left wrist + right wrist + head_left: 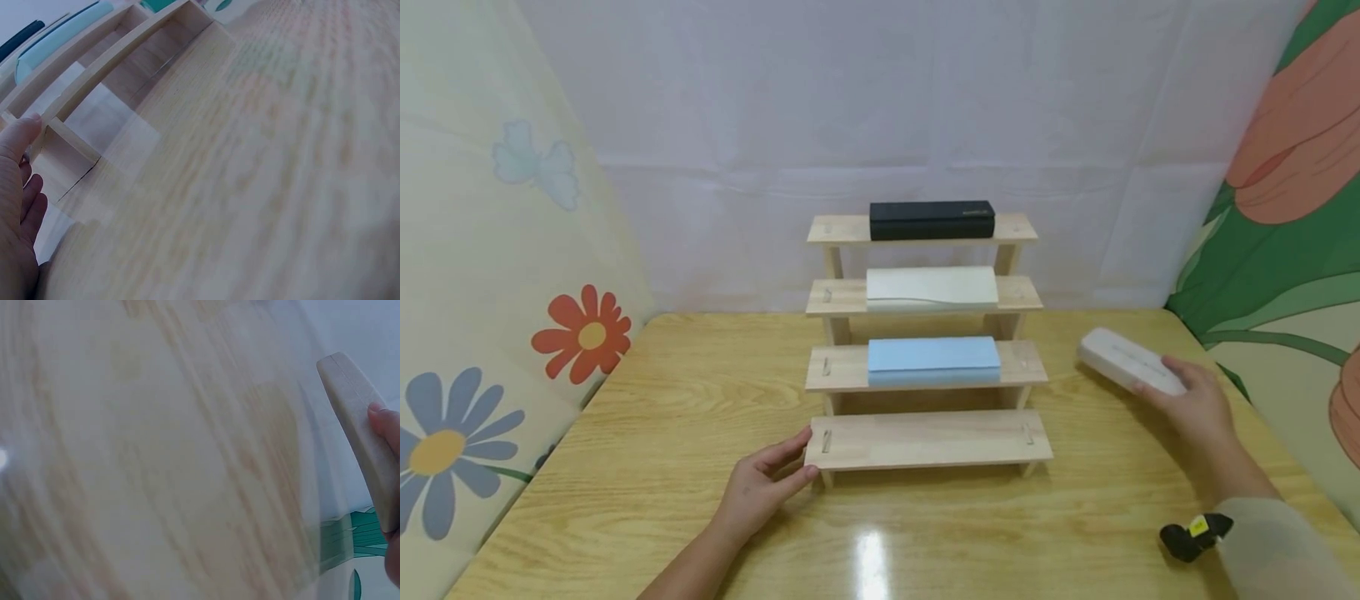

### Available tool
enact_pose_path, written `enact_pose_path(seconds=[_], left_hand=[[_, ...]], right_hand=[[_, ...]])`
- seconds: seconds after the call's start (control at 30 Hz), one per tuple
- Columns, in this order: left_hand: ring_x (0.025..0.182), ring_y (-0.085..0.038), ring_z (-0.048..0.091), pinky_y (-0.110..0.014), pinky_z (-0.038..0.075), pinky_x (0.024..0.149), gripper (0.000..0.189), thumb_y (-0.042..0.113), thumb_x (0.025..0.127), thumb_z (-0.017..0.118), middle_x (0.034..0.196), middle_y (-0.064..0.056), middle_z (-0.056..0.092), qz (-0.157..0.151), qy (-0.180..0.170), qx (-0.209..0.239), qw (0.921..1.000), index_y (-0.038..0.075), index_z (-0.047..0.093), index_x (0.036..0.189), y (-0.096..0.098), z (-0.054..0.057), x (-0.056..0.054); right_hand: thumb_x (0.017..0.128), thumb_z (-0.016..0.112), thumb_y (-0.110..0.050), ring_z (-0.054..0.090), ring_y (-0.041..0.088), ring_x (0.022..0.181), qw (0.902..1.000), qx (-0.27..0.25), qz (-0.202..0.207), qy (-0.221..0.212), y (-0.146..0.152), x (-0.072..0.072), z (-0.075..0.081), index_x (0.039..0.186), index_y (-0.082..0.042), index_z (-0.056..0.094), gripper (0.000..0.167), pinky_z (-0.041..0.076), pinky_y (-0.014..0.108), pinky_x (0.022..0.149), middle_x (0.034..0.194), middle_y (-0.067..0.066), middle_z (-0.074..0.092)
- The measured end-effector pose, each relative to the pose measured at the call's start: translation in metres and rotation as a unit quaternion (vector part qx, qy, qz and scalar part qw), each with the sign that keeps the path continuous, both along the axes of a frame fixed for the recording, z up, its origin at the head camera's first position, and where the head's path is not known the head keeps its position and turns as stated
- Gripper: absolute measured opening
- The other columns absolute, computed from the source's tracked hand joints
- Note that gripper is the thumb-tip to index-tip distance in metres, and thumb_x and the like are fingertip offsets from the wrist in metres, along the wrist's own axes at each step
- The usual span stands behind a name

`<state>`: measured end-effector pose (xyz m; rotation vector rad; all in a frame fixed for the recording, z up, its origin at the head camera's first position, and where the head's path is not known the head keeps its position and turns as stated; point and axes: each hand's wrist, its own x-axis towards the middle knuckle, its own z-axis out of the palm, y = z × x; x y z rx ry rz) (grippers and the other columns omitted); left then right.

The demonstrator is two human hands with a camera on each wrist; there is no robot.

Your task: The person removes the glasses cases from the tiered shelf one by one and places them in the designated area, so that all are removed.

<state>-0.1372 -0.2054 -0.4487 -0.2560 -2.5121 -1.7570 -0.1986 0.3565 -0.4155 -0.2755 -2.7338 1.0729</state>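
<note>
A stepped wooden display rack stands on the table. My left hand holds the left end of its lowest step, thumb at the front corner and index finger farther back; in the left wrist view the thumb touches the step's edge. To the rack's right, my right hand grips one end of a white oblong case above the table. The right wrist view shows the case tilted, with the thumb on its side. Higher steps hold a light blue case, a cream case and a black case.
The wood-grain table extends around the rack. Behind it hangs a white cloth; flower-patterned cloths stand at the left and right. A small black object with a yellow patch is beside the right sleeve.
</note>
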Motion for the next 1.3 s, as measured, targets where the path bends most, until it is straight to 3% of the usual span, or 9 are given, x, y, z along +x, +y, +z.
enact_pose_path(seconds=[0.8, 1.3], left_hand=[[0.107, 0.011, 0.056, -0.015, 0.052, 0.091, 0.048, 0.009, 0.084, 0.076, 0.135, -0.016, 0.057, -0.008, 0.006, 0.001, 0.9999, -0.004, 0.060, 0.127, 0.000, 0.001, -0.001], [0.107, 0.011, 0.056, -0.011, 0.049, 0.090, 0.049, 0.011, 0.084, 0.077, 0.136, -0.014, 0.056, 0.001, -0.010, 0.001, 0.9999, -0.003, 0.060, 0.128, 0.000, 0.000, 0.000]], right_hand=[[0.093, 0.063, -0.044, 0.029, 0.059, 0.128, 0.9988, 0.039, 0.022, -0.020, 0.010, -0.002, -0.021, 0.145, 0.011, 0.033, 0.081, 0.027, 0.070, 0.105, 0.142, 0.044, 0.032], [0.093, 0.062, -0.049, 0.026, 0.061, 0.129, 0.9980, 0.031, 0.027, -0.047, 0.011, 0.001, -0.023, 0.147, 0.010, 0.028, 0.087, 0.026, 0.072, 0.104, 0.143, 0.045, 0.027]])
